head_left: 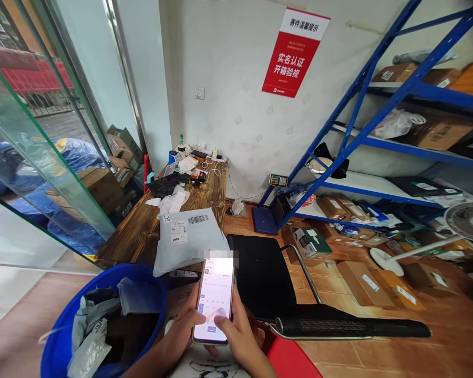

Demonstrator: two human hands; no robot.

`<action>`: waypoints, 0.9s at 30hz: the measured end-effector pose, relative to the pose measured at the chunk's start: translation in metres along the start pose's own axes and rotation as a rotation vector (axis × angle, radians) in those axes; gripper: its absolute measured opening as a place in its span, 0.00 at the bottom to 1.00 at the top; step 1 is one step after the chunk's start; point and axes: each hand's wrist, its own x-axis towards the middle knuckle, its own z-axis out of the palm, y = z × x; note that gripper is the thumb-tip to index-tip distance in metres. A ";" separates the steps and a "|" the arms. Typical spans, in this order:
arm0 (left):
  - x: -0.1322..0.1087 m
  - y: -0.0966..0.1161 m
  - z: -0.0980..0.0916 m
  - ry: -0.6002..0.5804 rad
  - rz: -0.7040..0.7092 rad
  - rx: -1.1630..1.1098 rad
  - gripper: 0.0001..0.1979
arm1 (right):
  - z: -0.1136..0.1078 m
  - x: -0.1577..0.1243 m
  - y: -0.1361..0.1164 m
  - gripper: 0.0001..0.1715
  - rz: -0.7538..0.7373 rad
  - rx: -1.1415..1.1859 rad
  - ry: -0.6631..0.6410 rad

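A lit smartphone (216, 294) is held upright between both my hands, low in the middle of the head view. My left hand (187, 317) wraps its left edge, with the thumb over the lower screen. Round the right edge closes my right hand (238, 320), its thumb also on the lower screen. Part of the phone's top is blurred out. Just beyond the phone lies a grey-white plastic mailer (191, 236) with a shipping label and a barcode, on the near end of the wooden table (134, 231).
A blue bin (163, 294) with discarded packaging stands at left, beside a glass door (43, 157). To the right are a black chair (260, 273), blue shelving (378, 142) with parcels, boxes (364, 283) on the floor and a fan (386, 261). Clutter and cables cover the table's far end.
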 end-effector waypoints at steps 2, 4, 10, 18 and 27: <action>0.001 -0.001 0.000 0.010 0.003 -0.001 0.52 | -0.001 0.000 0.004 0.43 0.006 0.010 0.008; 0.002 0.000 0.002 0.050 -0.014 0.006 0.52 | -0.002 0.001 0.008 0.45 0.007 0.023 0.021; 0.003 0.004 0.006 0.079 -0.024 -0.037 0.55 | -0.007 0.005 0.016 0.31 -0.089 0.091 0.014; 0.003 0.004 0.004 0.040 -0.025 -0.105 0.60 | -0.009 0.008 0.017 0.29 -0.118 0.049 0.087; 0.003 0.003 0.002 0.004 -0.006 -0.127 0.54 | -0.011 0.004 0.013 0.44 -0.131 0.004 -0.073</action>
